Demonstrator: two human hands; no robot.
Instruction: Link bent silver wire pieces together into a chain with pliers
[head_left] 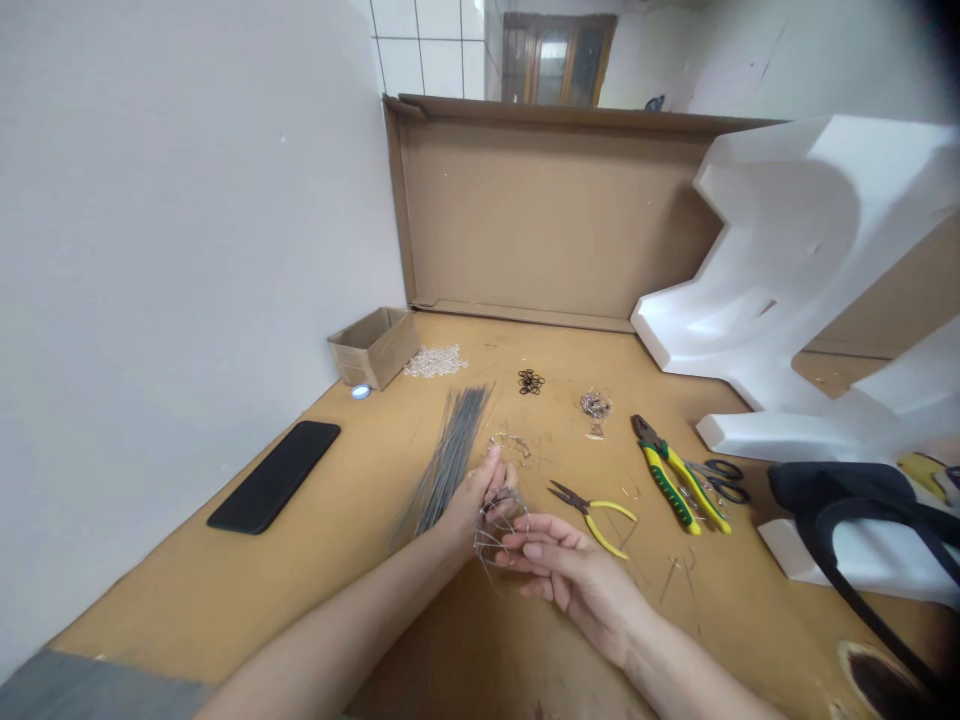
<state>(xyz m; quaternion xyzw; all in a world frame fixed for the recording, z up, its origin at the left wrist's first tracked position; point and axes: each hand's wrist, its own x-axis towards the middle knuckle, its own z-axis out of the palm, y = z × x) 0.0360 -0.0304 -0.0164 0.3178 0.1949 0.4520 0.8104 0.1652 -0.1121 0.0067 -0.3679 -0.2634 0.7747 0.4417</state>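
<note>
"Holding what in the left hand (480,497)?"
"Gripping a wire frame (501,525) above the worktop (375,440), with fingers curled closed on it."
"And in the right hand (577,572)?"
"Touching the wire frame's right side with fingers spread apart."
"Lying nearby?"
"See small pliers (592,507) to the right, a phone (274,477) by the worktop's left edge."

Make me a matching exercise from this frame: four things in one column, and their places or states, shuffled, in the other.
1. Phone
2. Small cardboard box
3. Rings
4. Wire frame

A. Open-topped, near the wall
B. Held between the left hand and right hand
C. Black, in a small heap
D. Lying flat at the left of the table

Pairs: 1-D, 2-A, 3-C, 4-B
</note>
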